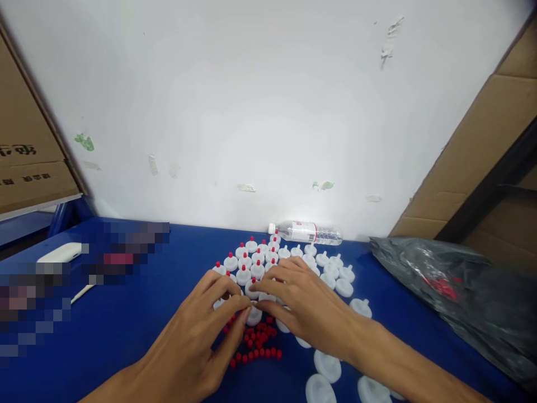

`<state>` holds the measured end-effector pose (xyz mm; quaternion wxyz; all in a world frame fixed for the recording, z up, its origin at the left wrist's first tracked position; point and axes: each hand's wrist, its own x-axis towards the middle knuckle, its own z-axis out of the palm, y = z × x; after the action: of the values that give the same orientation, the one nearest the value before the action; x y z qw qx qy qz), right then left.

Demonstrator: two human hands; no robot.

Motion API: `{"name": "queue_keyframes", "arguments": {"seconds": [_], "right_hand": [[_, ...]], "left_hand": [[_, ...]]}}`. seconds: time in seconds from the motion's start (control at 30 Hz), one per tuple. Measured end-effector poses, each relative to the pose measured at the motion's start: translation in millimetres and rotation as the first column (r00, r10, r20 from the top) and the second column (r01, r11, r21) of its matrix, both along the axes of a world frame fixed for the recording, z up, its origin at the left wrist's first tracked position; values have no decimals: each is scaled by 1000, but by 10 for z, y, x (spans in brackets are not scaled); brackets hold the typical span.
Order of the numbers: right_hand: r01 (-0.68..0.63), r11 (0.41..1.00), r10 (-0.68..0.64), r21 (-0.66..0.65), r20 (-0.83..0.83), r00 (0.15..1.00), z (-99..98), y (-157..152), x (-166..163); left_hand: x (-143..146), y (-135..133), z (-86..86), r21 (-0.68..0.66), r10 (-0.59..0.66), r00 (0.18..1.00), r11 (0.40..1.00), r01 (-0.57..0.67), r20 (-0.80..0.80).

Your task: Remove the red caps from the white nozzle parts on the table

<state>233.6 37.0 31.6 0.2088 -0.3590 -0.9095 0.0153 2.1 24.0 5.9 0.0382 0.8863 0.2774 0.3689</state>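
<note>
My left hand is closed, with thumb and index finger pinched together; what sits between the tips is hidden. Right below those fingertips is a white round plastic piece with a short spout. My right hand reaches in from the right, its thumb and fingers curled around that same piece's top, close to my left fingertips. Loose small red caps lie in a pile just in front of the hands, with a row of red caps nearer to me. Behind the hands stand several white pieces with red caps on their spouts.
Uncapped white pieces spread to the right and toward me. A clear plastic bottle lies against the white wall. A grey plastic bag with red content is at right. A white device lies on the blue table.
</note>
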Motion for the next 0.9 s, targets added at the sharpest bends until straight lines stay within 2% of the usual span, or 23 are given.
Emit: {"name": "queue_keyframes", "arguments": {"seconds": [0.17,0.3,0.5,0.67,0.9], "right_hand": [[131,991,-131,10,56,990,20,28,87],[126,992,-125,-8,100,987,-10,52,91],[138,990,-141,-35,-65,988,94,-31,92],[199,969,-209,-146,-53,976,133,-72,88],[108,994,-108,-12,-90,990,71,-44,88]], "left_hand": [[13,10,-42,-50,-60,997,997,57,-55],[29,7,-74,-55,-85,993,995,81,-86],[34,5,-44,-20,-107,985,994,105,-136],[18,19,-56,-16,-104,975,995,103,-196],[4,37,-76,-21,-91,970,996,88,-226]]}}
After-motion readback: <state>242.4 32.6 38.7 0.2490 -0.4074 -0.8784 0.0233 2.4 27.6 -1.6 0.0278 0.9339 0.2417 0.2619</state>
